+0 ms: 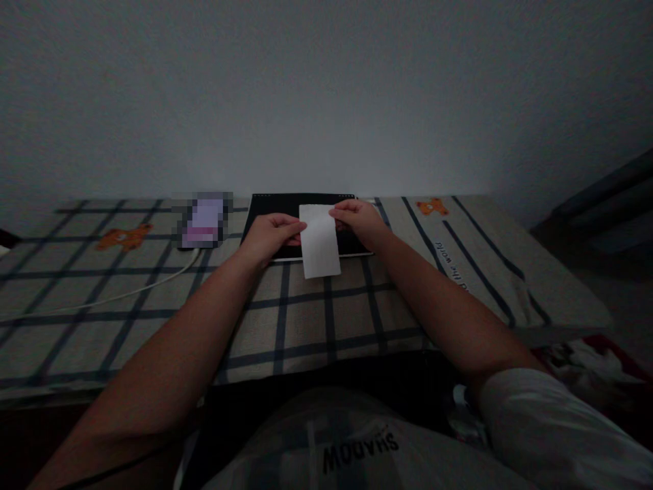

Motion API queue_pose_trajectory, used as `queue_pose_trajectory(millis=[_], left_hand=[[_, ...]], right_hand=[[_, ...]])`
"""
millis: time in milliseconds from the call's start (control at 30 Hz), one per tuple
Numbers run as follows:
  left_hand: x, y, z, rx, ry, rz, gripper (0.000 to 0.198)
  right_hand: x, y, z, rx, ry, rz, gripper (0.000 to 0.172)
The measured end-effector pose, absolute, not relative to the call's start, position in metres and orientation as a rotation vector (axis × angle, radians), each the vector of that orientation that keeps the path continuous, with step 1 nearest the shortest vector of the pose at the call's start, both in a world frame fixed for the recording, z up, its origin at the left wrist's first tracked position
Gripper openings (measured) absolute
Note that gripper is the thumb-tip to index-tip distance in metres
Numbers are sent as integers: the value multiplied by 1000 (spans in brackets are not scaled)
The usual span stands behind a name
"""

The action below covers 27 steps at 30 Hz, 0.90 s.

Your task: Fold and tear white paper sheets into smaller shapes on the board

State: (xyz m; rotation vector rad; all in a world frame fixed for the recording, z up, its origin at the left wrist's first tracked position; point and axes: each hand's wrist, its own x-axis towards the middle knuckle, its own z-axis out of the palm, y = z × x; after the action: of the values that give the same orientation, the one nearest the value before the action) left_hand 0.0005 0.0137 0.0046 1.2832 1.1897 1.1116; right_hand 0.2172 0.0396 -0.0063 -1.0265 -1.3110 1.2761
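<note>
A white rectangular sheet of paper (320, 245) is held up between my two hands, its long side running toward me. My left hand (271, 235) pinches its left edge between thumb and fingers. At its upper right corner, my right hand (361, 221) grips it the same way. Behind and below the paper lies a black flat pad or notebook (278, 205) with small holes along its far edge and a pale near edge. The paper and my hands hide much of the pad.
A checked cloth with printed bears covers the table (306, 327). A phone (203, 221), its screen blurred, lies left of the pad with a white cable (153, 282) running left. A grey wall (326, 95) stands behind. White and red items (592, 361) sit below the right edge.
</note>
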Motion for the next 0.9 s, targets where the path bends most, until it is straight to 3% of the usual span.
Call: queue_pose_trajectory(millis=[300, 533, 900], left_hand=[[2, 14, 6, 1273, 1268, 1140, 17], [-2, 16, 1, 1312, 1165, 1043, 47], [-5, 15, -2, 1375, 1220, 968, 48]], right_hand=[[215, 37, -5, -1027, -1277, 1309, 10], [216, 39, -3, -1124, -1147, 1285, 10], [215, 34, 6, -1175, -1172, 1331, 11]])
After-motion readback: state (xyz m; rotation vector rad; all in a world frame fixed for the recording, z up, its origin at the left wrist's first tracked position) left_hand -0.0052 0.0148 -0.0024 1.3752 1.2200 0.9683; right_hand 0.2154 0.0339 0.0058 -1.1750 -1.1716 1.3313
